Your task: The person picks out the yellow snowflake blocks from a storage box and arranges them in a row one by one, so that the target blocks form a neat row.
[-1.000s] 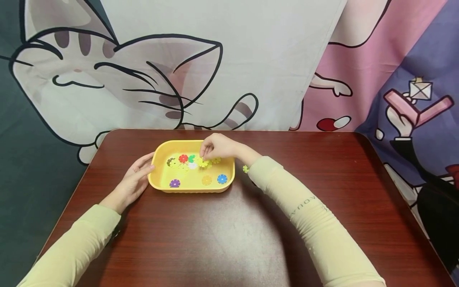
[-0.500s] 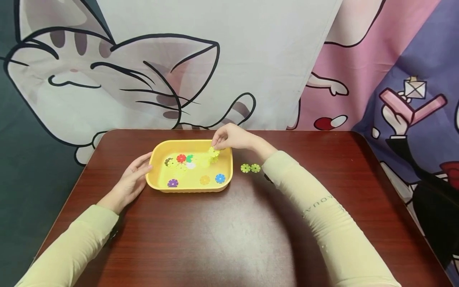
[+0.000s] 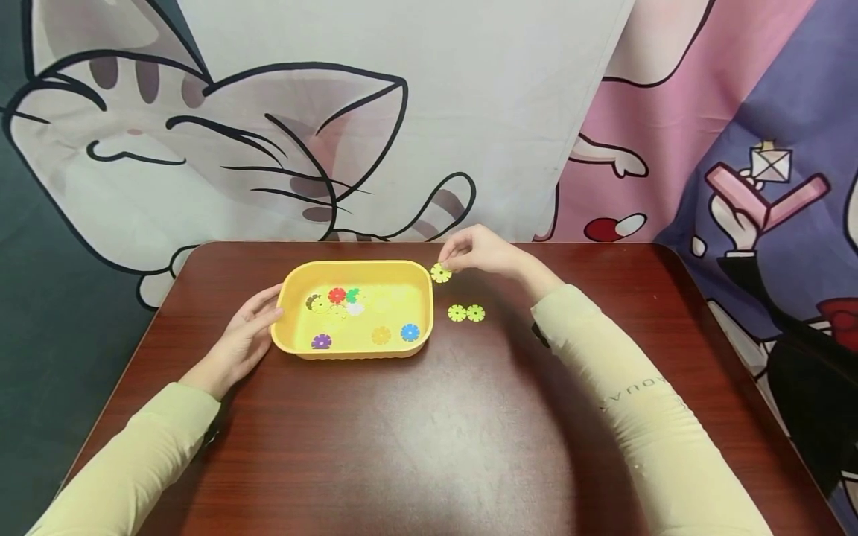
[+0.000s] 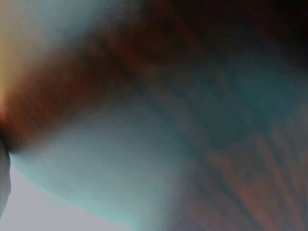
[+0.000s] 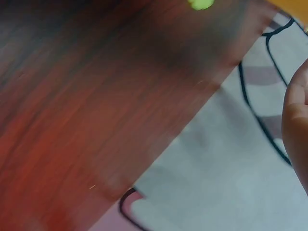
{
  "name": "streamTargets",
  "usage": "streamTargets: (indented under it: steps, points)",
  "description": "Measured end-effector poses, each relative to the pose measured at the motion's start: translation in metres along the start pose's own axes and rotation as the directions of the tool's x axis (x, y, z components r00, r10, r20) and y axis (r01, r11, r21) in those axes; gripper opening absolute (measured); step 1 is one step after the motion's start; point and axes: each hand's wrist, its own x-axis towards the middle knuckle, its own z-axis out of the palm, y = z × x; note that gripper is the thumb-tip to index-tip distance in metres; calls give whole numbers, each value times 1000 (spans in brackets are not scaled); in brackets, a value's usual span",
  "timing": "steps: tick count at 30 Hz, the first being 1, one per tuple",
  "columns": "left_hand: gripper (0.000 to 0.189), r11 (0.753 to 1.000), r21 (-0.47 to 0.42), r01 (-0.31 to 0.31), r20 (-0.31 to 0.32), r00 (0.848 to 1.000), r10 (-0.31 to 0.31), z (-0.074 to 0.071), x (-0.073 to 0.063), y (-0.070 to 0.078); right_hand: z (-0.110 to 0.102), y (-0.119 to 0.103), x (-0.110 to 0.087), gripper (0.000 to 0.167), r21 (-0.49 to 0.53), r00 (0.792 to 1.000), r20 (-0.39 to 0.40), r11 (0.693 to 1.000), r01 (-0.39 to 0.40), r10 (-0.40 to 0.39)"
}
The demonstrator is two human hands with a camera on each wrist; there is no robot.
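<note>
A flower-shaped yellow-green plastic piece (image 3: 441,273) is pinched between the thumb and fingers of my right hand (image 3: 485,251), just outside the right rim of a yellow tray (image 3: 355,351). My left hand (image 3: 244,335) holds the tray's left side, thumb at the rim and fingers along the outer wall. Inside lie more pieces: a red one (image 3: 337,295), a green one (image 3: 353,296), a white one (image 3: 355,308), a purple one (image 3: 322,341), an orange one (image 3: 381,336) and a blue one (image 3: 410,332). The left wrist view is blurred.
Two yellow-green flower pieces (image 3: 466,313) lie side by side on the brown table (image 3: 375,447), right of the tray. Behind the table's far edge hangs a cloth (image 3: 509,112) with cartoon cat prints.
My right hand has lifted a yellow-green piece out of the tray and carried it right past the rim. The two pieces on the table have come into view. The left hand stays at the tray.
</note>
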Motion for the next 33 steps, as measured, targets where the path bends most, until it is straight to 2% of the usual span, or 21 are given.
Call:
streamTargets:
  steps: [5, 13, 18, 24, 33]
  points:
    - [39, 1000, 3, -4, 4, 1000, 4, 0, 0, 0, -12, 19, -14, 11, -16, 999, -25, 999, -32, 32]
    - [40, 1000, 20, 9, 0, 1000, -9, -1, -1, 0, -25, 48, -32, 13, -14, 999, -13, 999, -48, 48]
    - [41, 1000, 23, 12, 1, 1000, -12, 0, -2, 0, -26, 60, -42, 11, -34, 997, -8, 996, -79, 78]
    - [41, 1000, 22, 16, -4, 1000, -16, -1, -2, -1, -23, 75, -50, 12, -40, 994, 34, 994, -101, 103]
    - [40, 1000, 19, 1, 4, 1000, -1, -1, -1, -1, -22, 84, -57, 11, -75, 995, 63, 994, -73, 78]
